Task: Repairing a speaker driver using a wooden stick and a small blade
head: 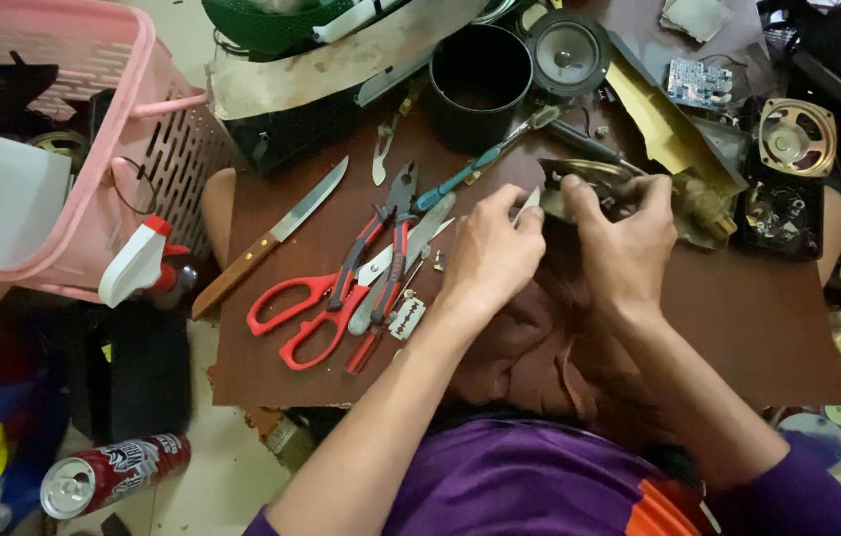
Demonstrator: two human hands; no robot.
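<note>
My left hand (492, 253) pinches a thin pale blade-like strip (528, 205) at its fingertips, over the brown board (738, 308). My right hand (624, 238) grips a small dark metal part (579, 184) just beside it, the two hands nearly touching. A brown cloth (530, 347) lies under both wrists. Left of my left hand lie red-handled scissors (306, 313), red-handled pliers (381, 243) and a razor blade (407, 319).
A wooden-handled knife (272, 238), a teal toothbrush (470, 169), a black cylinder (480, 84) and loose speakers (567, 52) crowd the board's far side. A pink basket (73, 149) stands at left; a spray bottle (138, 260) and a red can (113, 474) lie below it.
</note>
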